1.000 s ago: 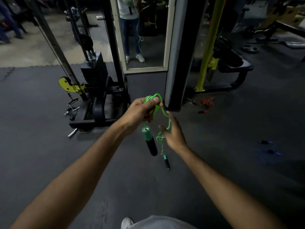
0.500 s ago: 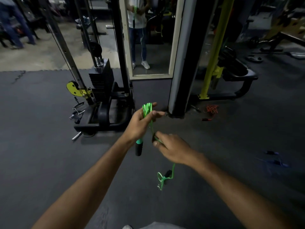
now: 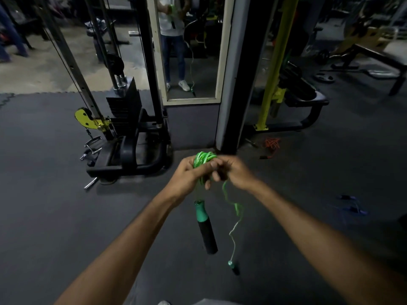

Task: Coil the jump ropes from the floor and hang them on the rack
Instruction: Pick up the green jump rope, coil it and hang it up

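Loosely coiled green rope (image 3: 203, 158), handle (image 3: 206, 227) pointing down

left hand (image 3: 187, 176): curled, gripping | right hand (image 3: 236, 172): curled, gripping, touching left

Noted green on the rope (image 3: 203, 158), teal and black on its handle (image 3: 206, 230), orange on a second rope (image 3: 272, 143), blue on a third rope (image 3: 353, 206), yellow on the post (image 3: 276, 58), dark grey on the floor mat (image 3: 55, 205).
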